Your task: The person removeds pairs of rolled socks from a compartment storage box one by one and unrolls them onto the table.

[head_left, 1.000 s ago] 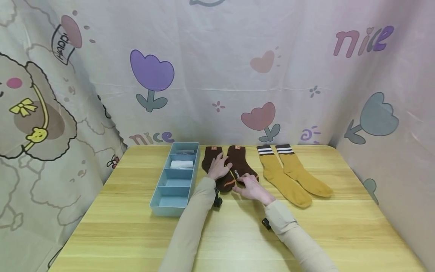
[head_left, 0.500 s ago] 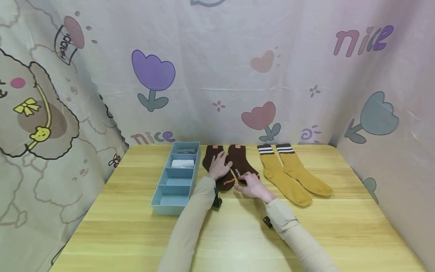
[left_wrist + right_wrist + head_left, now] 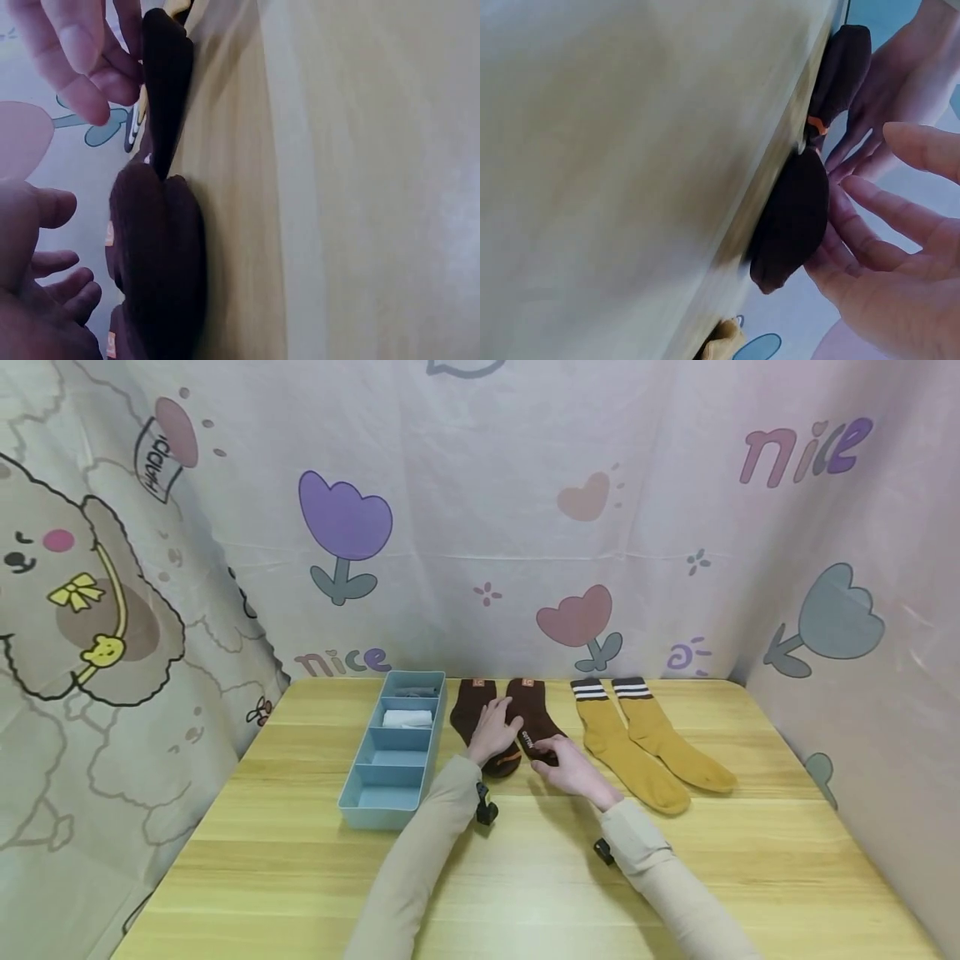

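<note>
A pair of dark brown socks lies flat and side by side on the table in the head view. My left hand point(image 3: 493, 732) is over the left brown sock point(image 3: 469, 702), its fingers spread and hiding the middle of it. At the toe of the right brown sock point(image 3: 529, 710), my right hand point(image 3: 574, 768) touches the fabric with loosely bent fingers. The right wrist view shows these fingers point(image 3: 866, 244) along the sock's upper side, with the thumb apart. In the left wrist view, the left hand's fingers point(image 3: 73, 289) are relaxed and hold nothing.
Left of the socks stands a light blue divided box point(image 3: 379, 817). A grey folded item point(image 3: 417, 692) and a white folded item point(image 3: 407, 718) fill its two far compartments. Two mustard socks point(image 3: 633, 760) with striped cuffs lie to the right. A patterned curtain point(image 3: 450, 527) hangs behind the table.
Both hands have shifted slightly to the right over the brown socks. The head view itself has also moved a little; the socks and box keep their places on the table.
</note>
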{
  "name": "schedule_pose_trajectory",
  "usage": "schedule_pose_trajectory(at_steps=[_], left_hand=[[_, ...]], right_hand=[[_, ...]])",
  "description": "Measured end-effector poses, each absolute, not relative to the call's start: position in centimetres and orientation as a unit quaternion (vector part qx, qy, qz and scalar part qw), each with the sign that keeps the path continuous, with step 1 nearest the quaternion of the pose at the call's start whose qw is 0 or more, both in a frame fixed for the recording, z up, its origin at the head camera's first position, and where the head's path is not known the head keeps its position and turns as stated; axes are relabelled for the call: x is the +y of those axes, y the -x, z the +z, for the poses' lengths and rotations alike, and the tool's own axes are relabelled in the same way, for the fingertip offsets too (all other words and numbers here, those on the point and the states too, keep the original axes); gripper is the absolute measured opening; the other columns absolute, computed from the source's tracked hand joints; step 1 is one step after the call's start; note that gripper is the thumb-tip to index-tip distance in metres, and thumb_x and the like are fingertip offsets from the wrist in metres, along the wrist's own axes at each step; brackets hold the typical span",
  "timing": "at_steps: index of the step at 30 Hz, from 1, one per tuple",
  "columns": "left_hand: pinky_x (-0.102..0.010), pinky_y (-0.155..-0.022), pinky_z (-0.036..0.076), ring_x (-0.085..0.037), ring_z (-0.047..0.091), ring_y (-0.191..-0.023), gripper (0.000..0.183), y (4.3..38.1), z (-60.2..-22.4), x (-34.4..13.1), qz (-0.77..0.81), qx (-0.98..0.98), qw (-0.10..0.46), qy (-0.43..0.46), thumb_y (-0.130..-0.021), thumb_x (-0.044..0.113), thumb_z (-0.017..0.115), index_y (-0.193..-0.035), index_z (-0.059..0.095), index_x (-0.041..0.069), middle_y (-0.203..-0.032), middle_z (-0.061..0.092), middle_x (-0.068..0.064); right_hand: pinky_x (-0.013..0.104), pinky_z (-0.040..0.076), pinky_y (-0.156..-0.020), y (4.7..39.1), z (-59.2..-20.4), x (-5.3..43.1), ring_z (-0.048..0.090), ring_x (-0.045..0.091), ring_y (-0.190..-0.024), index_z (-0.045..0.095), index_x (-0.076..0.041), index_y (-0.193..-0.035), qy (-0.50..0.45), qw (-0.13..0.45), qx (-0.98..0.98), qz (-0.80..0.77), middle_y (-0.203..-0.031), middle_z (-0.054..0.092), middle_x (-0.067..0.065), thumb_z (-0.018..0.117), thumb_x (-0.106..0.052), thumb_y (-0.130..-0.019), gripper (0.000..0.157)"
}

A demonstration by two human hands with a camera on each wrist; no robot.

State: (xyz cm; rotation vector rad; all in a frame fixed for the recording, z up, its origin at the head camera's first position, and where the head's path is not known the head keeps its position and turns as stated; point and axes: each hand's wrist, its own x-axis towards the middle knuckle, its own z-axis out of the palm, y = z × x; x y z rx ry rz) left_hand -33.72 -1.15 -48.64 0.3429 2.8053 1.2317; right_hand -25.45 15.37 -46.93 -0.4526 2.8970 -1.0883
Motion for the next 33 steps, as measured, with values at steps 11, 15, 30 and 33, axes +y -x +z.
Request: schedule_pose_trajectory(at_steps=[11,15,30,33], left_hand=[[-0.058,-0.120,0.030,-0.037,0.031,-0.150,0.058,32.2,-47.5,-1.5,0.431,0.897,0.027,-0.097,-0.103,0.031,0.051,-0.154,0.037,0.007,-0.161,0.035,-0.015],[-0.054,-0.119,0.033,-0.035,0.037,-0.147,0.061,31.7,-47.0,-1.6,0.443,0.892,0.031,-0.088,-0.103,0.034,0.050,-0.155,0.035,0.005,-0.161,0.036,-0.015],[-0.048,-0.116,0.040,-0.033,0.048,-0.140,0.057,29.6,-43.7,-3.1,0.485,0.869,0.003,-0.094,-0.101,0.026,0.058,-0.149,0.042,0.000,-0.150,0.051,-0.020],[-0.047,-0.114,0.043,-0.033,0.052,-0.136,0.053,29.1,-43.1,-3.6,0.480,0.871,-0.011,-0.101,-0.100,0.024,0.059,-0.146,0.047,0.000,-0.145,0.055,-0.020]], right_hand=[[0.053,0.051,-0.100,25.3,-46.7,15.9,0.063,0.038,-0.112,0.058,0.009,-0.132,0.144,-0.007,0.923,-0.356,-0.125,0.064,0.026,0.066,-0.014,-0.093,0.046],[0.052,0.053,-0.098,25.2,-46.5,15.8,0.064,0.038,-0.110,0.057,0.010,-0.132,0.146,-0.010,0.917,-0.370,-0.125,0.063,0.027,0.065,-0.013,-0.093,0.046],[0.053,0.050,-0.103,24.7,-45.4,15.7,0.061,0.041,-0.119,0.055,0.008,-0.135,0.136,-0.017,0.912,-0.386,-0.134,0.059,0.028,0.064,-0.015,-0.094,0.048],[0.053,0.050,-0.103,24.7,-45.2,15.7,0.060,0.040,-0.119,0.057,0.007,-0.134,0.142,-0.025,0.912,-0.385,-0.133,0.060,0.027,0.064,-0.014,-0.094,0.046]])
